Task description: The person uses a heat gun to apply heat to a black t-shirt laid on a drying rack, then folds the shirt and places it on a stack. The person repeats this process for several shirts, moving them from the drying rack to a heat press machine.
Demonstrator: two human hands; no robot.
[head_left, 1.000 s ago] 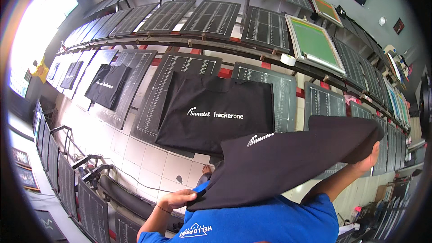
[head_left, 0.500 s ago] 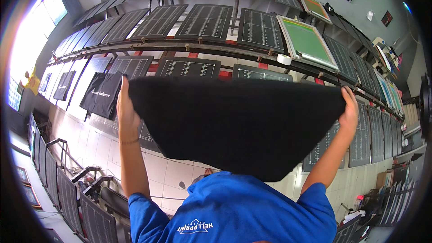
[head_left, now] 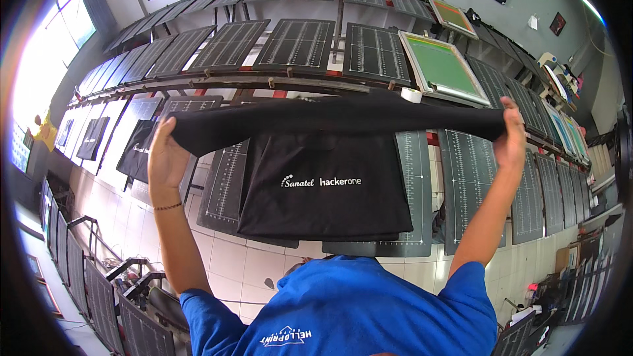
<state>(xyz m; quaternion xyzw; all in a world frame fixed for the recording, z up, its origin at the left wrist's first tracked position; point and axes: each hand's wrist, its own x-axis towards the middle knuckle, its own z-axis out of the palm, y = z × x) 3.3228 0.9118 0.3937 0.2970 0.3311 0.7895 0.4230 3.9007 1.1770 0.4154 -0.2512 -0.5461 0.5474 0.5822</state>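
Observation:
A plain black cloth point(head_left: 343, 117) is stretched sideways between my hands, seen as a narrow, slightly blurred band. My left hand point(head_left: 168, 158) is closed on its left corner. At the other end, the fingers of my right hand point(head_left: 510, 142) grip the right corner. Below the band, a black fabric piece with white print point(head_left: 323, 204) lies flat across dark boards marked with white scales point(head_left: 221, 188). The band covers its far edge, so I cannot tell whether the two are joined.
More printed black pieces point(head_left: 138, 151) lie on boards to the left. Beyond a dark rail point(head_left: 264, 84) stand further rows of boards. A framed green screen point(head_left: 445, 69) rests at the right, with a white tape roll point(head_left: 411, 95) beside it. Tiled floor point(head_left: 231, 264) shows below.
The black cloth, which hung broad between my hands, is now a narrow band farther up. The printed piece and boards beneath have come into view. My left hand has shifted slightly left and down.

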